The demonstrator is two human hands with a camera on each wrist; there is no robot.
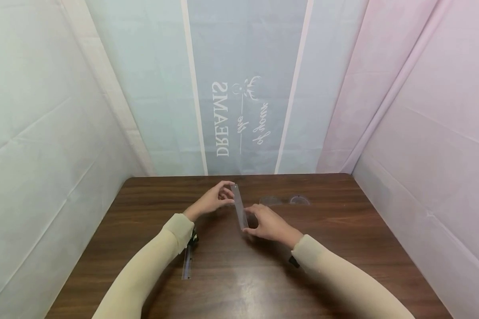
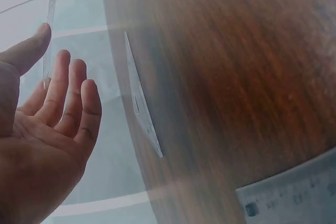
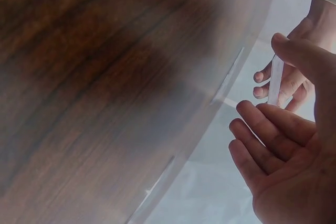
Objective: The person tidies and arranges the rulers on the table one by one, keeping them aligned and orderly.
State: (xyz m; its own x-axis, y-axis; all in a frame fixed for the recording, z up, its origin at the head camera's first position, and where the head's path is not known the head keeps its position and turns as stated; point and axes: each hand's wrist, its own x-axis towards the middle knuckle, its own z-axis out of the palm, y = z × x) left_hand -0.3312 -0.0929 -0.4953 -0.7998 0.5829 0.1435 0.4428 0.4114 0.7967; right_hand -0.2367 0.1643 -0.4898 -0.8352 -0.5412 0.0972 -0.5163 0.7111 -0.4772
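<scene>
A clear plastic ruler (image 1: 239, 207) is held tilted above the table, between both hands. My left hand (image 1: 212, 198) pinches its far end between thumb and index finger, with the other fingers spread apart in the left wrist view. At the near end, my right hand (image 1: 269, 223) grips the ruler by thumb and fingertips. From the right wrist, the ruler (image 3: 275, 80) appears nearly edge-on, with the left hand behind it. Any markings on it are too faint to read.
A second clear ruler (image 1: 187, 264) lies by the left forearm, partly hidden under it. Two clear protractors, a larger one (image 1: 270, 201) and a smaller one (image 1: 299, 200), lie toward the back right. A flat clear piece with a slot (image 2: 140, 103) lies near the back edge.
</scene>
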